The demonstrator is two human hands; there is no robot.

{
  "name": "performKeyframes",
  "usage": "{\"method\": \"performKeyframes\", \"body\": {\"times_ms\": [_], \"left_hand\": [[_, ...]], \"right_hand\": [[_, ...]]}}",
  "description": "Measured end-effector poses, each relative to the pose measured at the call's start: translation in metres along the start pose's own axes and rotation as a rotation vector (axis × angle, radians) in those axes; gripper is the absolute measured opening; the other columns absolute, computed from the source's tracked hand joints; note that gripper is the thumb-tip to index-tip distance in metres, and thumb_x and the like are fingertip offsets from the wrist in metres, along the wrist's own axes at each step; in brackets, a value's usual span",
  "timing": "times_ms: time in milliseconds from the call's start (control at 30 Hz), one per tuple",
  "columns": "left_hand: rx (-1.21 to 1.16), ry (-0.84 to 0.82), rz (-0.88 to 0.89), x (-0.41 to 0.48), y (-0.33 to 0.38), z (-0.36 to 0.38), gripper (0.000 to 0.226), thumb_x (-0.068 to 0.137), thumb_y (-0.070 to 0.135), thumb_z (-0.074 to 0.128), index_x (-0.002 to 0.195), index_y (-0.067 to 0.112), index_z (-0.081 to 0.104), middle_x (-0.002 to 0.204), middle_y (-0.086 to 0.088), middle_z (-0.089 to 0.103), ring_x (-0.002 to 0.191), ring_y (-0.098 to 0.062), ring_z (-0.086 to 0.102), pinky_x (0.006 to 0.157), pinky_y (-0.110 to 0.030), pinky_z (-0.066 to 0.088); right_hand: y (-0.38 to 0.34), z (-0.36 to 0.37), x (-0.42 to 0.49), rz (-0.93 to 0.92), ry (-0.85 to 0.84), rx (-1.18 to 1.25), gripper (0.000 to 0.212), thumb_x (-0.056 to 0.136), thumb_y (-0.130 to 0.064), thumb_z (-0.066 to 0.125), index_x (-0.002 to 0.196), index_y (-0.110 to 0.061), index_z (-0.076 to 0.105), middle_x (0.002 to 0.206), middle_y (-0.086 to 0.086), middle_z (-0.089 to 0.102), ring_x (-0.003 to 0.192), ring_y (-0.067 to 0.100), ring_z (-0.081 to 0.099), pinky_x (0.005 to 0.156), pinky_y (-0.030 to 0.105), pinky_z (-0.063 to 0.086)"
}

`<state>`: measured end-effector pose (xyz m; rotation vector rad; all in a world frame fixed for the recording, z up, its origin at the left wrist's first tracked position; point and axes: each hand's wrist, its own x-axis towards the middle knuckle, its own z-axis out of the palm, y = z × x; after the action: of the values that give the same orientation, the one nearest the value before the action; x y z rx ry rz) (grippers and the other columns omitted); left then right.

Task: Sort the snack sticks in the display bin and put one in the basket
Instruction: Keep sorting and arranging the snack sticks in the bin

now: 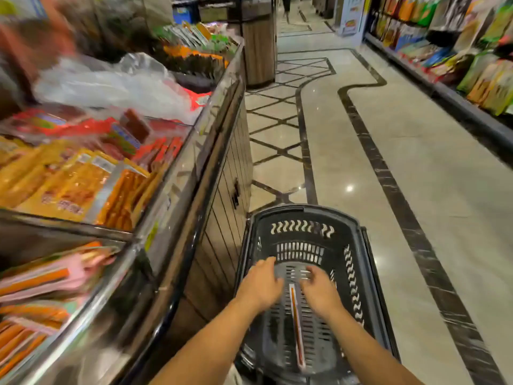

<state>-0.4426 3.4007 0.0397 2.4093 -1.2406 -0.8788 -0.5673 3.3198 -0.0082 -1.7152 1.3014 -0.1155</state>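
**Visibility limits.** The left part of the head view is motion-blurred. The packets in the display bin (177, 190) read only as orange, yellow, red and pink strips, and their print is illegible. The bin runs out of view at the left and bottom edges. A clear plastic bag (111, 84) lies over part of its upper compartment. The fingertips of both hands are smeared. Both forearms are cut off by the bottom edge.

**Hands.** The left hand (259, 284) and the right hand (320, 291) are held palm-down inside the basket (302, 211), side by side. The fingers are loosely extended and grasp nothing.

**Task item.** One snack stick (296, 326), orange in a clear wrapper, lies lengthwise on the slotted basket bottom, between the two hands. Neither hand grips it. Contact at its far end cannot be determined.

**Surface and room.**
- The basket is dark plastic with perforated walls and is just beside the bin's wood-slat front.
- The floor (416, 162) is glossy pale stone with dark inlaid bands and a diamond pattern.
- A shelf of packaged goods (472, 51) lines the right side of the aisle.
- A wood-clad column (259, 51) stands beyond the bin.
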Motion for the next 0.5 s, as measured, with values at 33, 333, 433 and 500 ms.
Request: {"method": "performKeyframes", "body": {"times_ms": [33,333,433,500], "left_hand": [[0.081,0.050,0.036,-0.013,0.004,-0.015,0.056,0.101,0.033,0.052,0.152,0.015,0.035,0.151,-0.008,0.044,0.140,-0.027,0.041,0.114,-0.037,0.035],[0.497,0.569,0.392,-0.145,0.041,-0.135,0.060,0.096,0.043,0.052,0.148,0.016,0.041,0.143,-0.009,0.051,0.132,-0.030,0.047,0.110,-0.044,0.040],[0.564,0.742,0.430,-0.184,0.038,-0.174,0.057,0.091,0.044,0.050,0.140,0.016,0.049,0.134,-0.009,0.058,0.122,-0.030,0.055,0.101,-0.045,0.048],[0.573,0.834,0.436,-0.212,0.031,-0.199,0.053,0.088,0.043,0.048,0.132,0.014,0.055,0.126,-0.009,0.061,0.115,-0.030,0.058,0.096,-0.045,0.050]], "right_hand": [[-0.017,-0.008,-0.016,-0.056,0.033,-0.037,0.047,0.100,-0.020,0.054,0.146,-0.014,0.048,0.141,0.005,0.058,0.126,0.025,0.058,0.104,0.033,0.043],[-0.141,-0.070,-0.153,-0.558,0.354,-0.415,0.052,0.097,-0.040,0.059,0.144,-0.021,0.050,0.137,0.003,0.062,0.125,0.022,0.057,0.105,0.038,0.045],[-0.178,-0.079,-0.191,-0.661,0.396,-0.419,0.054,0.097,-0.042,0.058,0.146,-0.023,0.049,0.141,0.003,0.059,0.129,0.022,0.054,0.107,0.039,0.042],[-0.202,-0.079,-0.215,-0.726,0.395,-0.423,0.051,0.098,-0.042,0.058,0.144,-0.024,0.050,0.140,0.001,0.059,0.128,0.021,0.054,0.104,0.037,0.042]]}}
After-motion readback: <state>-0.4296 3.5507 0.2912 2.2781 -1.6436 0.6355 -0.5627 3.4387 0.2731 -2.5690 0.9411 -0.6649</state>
